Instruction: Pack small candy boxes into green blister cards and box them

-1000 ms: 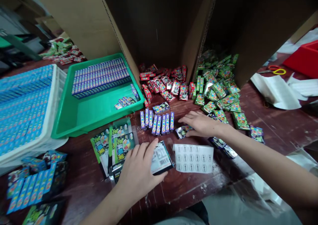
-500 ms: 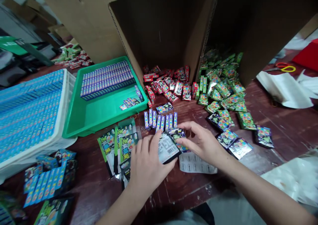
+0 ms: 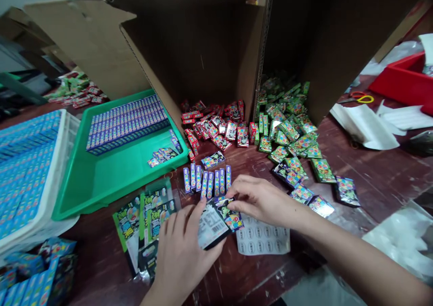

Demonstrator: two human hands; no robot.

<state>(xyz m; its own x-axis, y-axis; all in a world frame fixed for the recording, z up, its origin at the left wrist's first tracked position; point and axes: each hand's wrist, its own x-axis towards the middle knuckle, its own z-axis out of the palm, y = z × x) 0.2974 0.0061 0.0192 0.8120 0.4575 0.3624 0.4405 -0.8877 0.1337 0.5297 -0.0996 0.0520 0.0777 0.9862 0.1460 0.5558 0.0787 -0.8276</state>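
My left hand (image 3: 179, 243) is closed round a flat black packet (image 3: 211, 227), whose white printed back with a barcode faces up. A small dark purple box (image 3: 234, 219) with colourful print is pinched between the thumb and fingers of my right hand (image 3: 264, 202). That box is against the packet's right edge; I cannot tell whether it is partly inside. Just beyond my hands stand several slim purple boxes (image 3: 210, 185) in a row. A sheet of round stickers (image 3: 264, 238) lies below my right hand. Green and black packets (image 3: 156, 220) overlap beside my left hand.
A green tray (image 3: 101, 201) with rows of purple boxes stands at left, next to a white crate (image 3: 69, 139) of blue boxes. Red boxes (image 3: 216, 128) and green boxes (image 3: 292, 139) spill from upright cartons (image 3: 142, 58). Scissors (image 3: 363, 98) and a red bin (image 3: 395, 78) are at right.
My view has turned rightward, so most things sit further left. Both hands keep their hold; more of the small box's printed face now shows beside the packet.
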